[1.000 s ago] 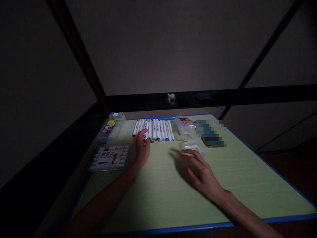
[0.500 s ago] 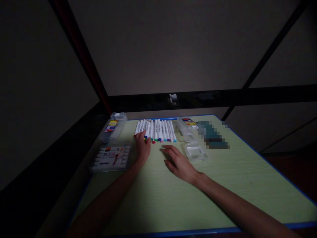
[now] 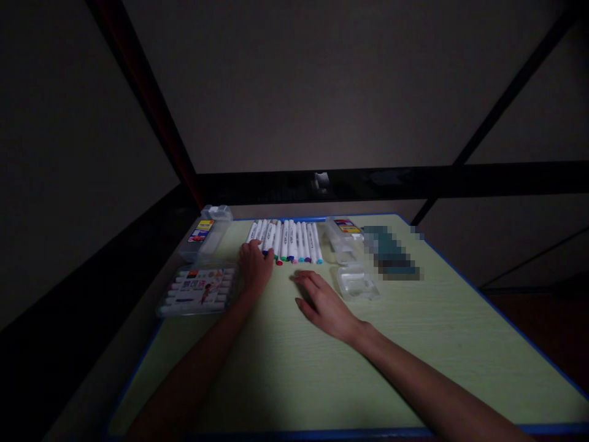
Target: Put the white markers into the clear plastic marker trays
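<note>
Several white markers (image 3: 294,240) with coloured ends lie side by side in a row at the far side of the table. Over the row's left end rests my left hand (image 3: 256,267). Its thumb is apart from its fingers, and the fingers cover the near ends of the leftmost markers; no marker is lifted. My right hand (image 3: 326,310) hovers low over the table in front of the row, fingers loosely stretched and holding nothing. Just right of it lies the open half of a clear plastic case (image 3: 356,283).
A closed clear case full of markers (image 3: 197,291) lies at the left edge, with a clear plastic box (image 3: 202,239) behind it. Another labelled clear box (image 3: 343,233) is right of the row. A pixelated bluish object (image 3: 391,252) lies farther right on the green table (image 3: 437,344).
My right hand has moved left, from over the clear case to in front of the markers. My left hand has shifted slightly left along the row.
</note>
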`<state>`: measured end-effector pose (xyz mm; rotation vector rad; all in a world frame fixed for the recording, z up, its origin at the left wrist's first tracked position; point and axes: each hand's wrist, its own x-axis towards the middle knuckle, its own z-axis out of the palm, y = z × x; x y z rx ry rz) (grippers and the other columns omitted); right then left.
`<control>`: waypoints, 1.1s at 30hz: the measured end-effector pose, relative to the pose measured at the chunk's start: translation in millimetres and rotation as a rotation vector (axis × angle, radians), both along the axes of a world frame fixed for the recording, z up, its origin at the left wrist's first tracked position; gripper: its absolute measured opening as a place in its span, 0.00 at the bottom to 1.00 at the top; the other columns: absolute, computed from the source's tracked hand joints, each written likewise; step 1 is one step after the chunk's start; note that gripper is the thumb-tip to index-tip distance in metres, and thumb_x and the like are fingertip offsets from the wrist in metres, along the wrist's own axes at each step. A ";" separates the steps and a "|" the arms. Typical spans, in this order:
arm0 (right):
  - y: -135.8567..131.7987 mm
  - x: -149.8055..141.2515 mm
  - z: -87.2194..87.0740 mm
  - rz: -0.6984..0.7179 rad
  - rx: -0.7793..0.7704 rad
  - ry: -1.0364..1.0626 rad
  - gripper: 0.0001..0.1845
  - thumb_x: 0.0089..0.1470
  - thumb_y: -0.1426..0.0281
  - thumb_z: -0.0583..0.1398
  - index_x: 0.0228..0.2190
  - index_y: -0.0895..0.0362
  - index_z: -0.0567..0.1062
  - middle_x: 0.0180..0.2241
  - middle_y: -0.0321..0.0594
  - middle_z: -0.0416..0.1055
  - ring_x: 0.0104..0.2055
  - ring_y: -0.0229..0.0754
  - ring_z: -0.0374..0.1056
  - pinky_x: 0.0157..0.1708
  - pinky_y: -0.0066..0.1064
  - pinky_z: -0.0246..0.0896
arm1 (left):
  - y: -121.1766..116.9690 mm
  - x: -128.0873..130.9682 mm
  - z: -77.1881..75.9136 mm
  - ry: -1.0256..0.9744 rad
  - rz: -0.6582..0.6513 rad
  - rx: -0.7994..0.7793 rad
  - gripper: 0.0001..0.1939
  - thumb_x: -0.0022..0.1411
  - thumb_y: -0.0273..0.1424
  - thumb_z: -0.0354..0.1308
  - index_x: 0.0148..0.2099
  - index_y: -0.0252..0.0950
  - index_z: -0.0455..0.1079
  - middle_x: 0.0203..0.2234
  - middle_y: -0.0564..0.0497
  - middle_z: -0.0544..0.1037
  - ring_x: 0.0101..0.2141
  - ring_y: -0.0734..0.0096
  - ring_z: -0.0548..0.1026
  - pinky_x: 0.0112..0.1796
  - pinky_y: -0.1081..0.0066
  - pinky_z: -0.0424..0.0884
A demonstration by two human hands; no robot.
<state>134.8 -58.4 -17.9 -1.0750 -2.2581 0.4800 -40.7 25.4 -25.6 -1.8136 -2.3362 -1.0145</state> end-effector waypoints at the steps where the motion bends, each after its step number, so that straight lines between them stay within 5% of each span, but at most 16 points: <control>1: 0.0 -0.3 0.4 0.000 0.001 -0.013 0.21 0.52 0.74 0.53 0.49 0.60 0.61 0.49 0.49 0.60 0.53 0.46 0.57 0.54 0.41 0.55 | 0.8 -0.5 0.5 0.007 0.005 -0.009 0.15 0.54 0.34 0.55 0.44 0.35 0.61 0.39 0.44 0.67 0.43 0.58 0.66 0.41 0.62 0.63; 18: 0.1 -1.8 1.6 0.002 0.044 -0.110 0.18 0.54 0.73 0.51 0.48 0.61 0.63 0.47 0.49 0.63 0.52 0.47 0.58 0.50 0.42 0.57 | -3.7 1.1 8.9 0.054 -0.021 -0.027 0.06 0.56 0.33 0.53 0.35 0.35 0.64 0.32 0.46 0.73 0.38 0.61 0.70 0.37 0.66 0.61; 33: -0.7 -2.4 3.1 0.007 0.051 -0.153 0.18 0.54 0.73 0.51 0.48 0.62 0.64 0.47 0.49 0.63 0.51 0.47 0.57 0.50 0.41 0.57 | -1.3 -3.2 5.4 -0.233 -0.034 0.044 0.07 0.59 0.33 0.47 0.35 0.36 0.63 0.25 0.49 0.73 0.29 0.68 0.73 0.31 0.71 0.62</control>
